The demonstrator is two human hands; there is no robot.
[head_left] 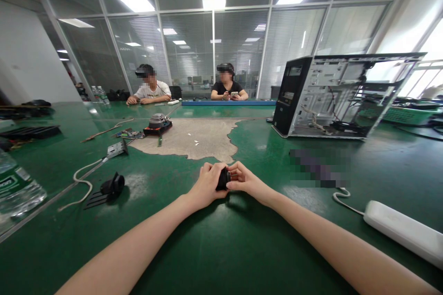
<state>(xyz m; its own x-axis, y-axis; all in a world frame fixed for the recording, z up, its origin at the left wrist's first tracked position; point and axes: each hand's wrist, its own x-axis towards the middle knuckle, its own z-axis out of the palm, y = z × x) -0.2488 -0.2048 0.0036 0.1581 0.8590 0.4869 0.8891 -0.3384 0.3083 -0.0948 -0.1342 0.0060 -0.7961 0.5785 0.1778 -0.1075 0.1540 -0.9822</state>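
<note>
Both my hands meet around a small black rounded part (223, 179) over the green table (214, 249). My left hand (208, 183) wraps it from the left, the thumb below it. From the right, the fingertips and thumb of my right hand (243, 179) pinch its edge. Much of the part is hidden by my fingers, so its exact kind does not show. Left of my hands, apart from them, lies a black plastic piece with a round end and flat prongs (112, 186). Just beyond my hands is a bare, worn patch (207, 143) of tabletop.
An opened computer case (294, 97) stands at the right, a white power strip (401, 226) in front of it. A heatsink fan (158, 122), a metal bracket (116, 148) and a water bottle (19, 189) are at the left. Two people (152, 92) sit across the table.
</note>
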